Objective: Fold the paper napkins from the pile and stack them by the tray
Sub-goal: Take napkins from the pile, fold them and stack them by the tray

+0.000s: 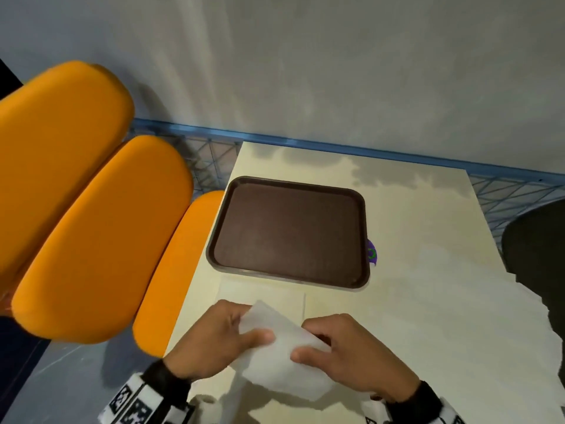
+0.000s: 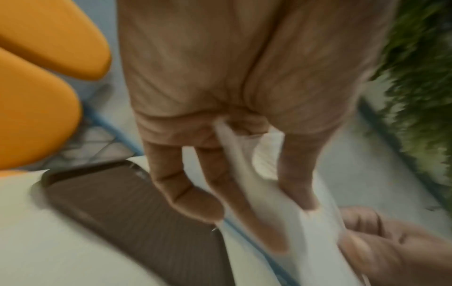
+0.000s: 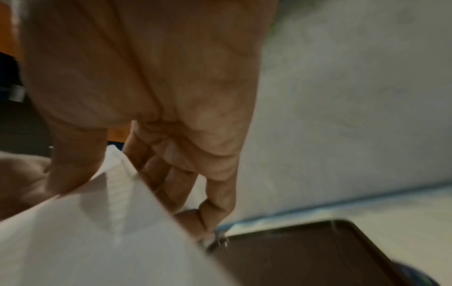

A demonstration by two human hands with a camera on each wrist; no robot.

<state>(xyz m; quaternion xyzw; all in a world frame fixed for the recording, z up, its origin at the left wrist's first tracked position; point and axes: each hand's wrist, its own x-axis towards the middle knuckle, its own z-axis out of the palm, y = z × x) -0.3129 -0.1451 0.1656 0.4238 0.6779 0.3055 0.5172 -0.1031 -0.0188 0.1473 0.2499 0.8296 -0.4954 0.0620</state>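
A white paper napkin (image 1: 276, 347) is held above the near edge of the cream table, between both hands. My left hand (image 1: 214, 338) pinches its left edge, thumb on top and fingers underneath. My right hand (image 1: 345, 347) pinches its right edge the same way. In the left wrist view the napkin (image 2: 244, 174) runs between the left thumb and fingers. In the right wrist view the napkin (image 3: 97, 232) fills the lower left, below the right hand's fingers (image 3: 215, 203). The dark brown tray (image 1: 290, 231) lies empty just beyond the hands. Flat napkins (image 1: 263, 296) lie on the table before the tray.
Orange chair cushions (image 1: 91, 209) crowd the table's left side. A small purple object (image 1: 372, 254) peeks out at the tray's right edge. A blue metal rail (image 1: 336, 146) runs along the table's far edge against the grey wall. A dark shape (image 1: 538, 255) is at the right.
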